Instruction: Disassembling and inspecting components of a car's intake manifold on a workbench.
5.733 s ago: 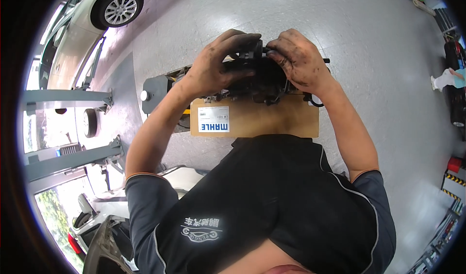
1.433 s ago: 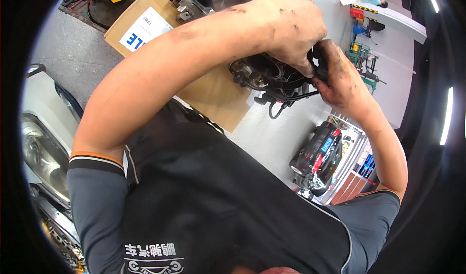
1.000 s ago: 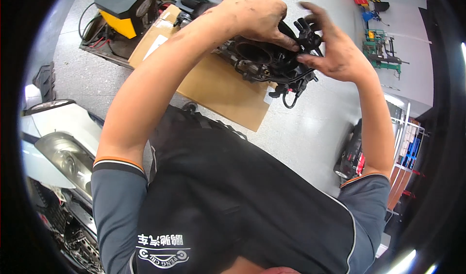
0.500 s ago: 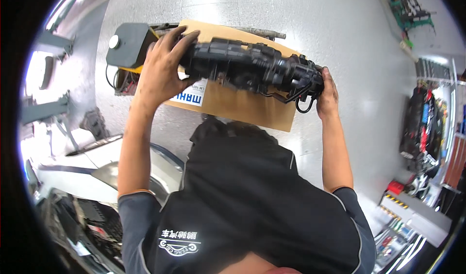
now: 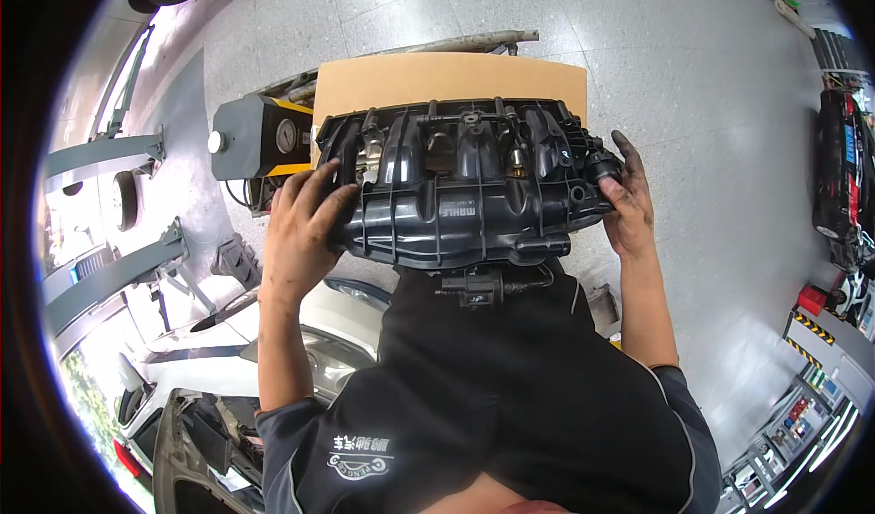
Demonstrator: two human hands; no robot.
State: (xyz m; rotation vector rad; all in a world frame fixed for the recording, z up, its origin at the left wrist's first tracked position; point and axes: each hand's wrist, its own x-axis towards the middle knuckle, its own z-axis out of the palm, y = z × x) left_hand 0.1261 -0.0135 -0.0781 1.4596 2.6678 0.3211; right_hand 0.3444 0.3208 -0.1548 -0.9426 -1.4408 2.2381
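Note:
A black plastic intake manifold (image 5: 428,218) spans the space between my hands, its curved runners turned up and its long rounded body toward me. At its left end my left hand (image 5: 305,231) is closed on it, fingertips over the upper surface. My right hand (image 5: 631,206) holds the opposite end, with the thumb on a round fitting and the other fingers partly behind. A small black valve-like part (image 5: 474,288) with a thin hose hangs on the near side, in front of my black shirt. Behind the manifold is a brown cardboard box (image 5: 456,77), partly covered by it.
Left of the box stands a grey and yellow machine (image 5: 264,136) with a round gauge. Metal bars (image 5: 456,45) lie beyond it. A white car (image 5: 337,332) with an exposed engine bay is at lower left, near grey lift arms (image 5: 109,163). Tool shelves (image 5: 820,359) line the right.
The manifold has tilted from edge-on to showing its broad runner side, and has come nearer to me. Both hands have moved with it. My head view has shifted slightly.

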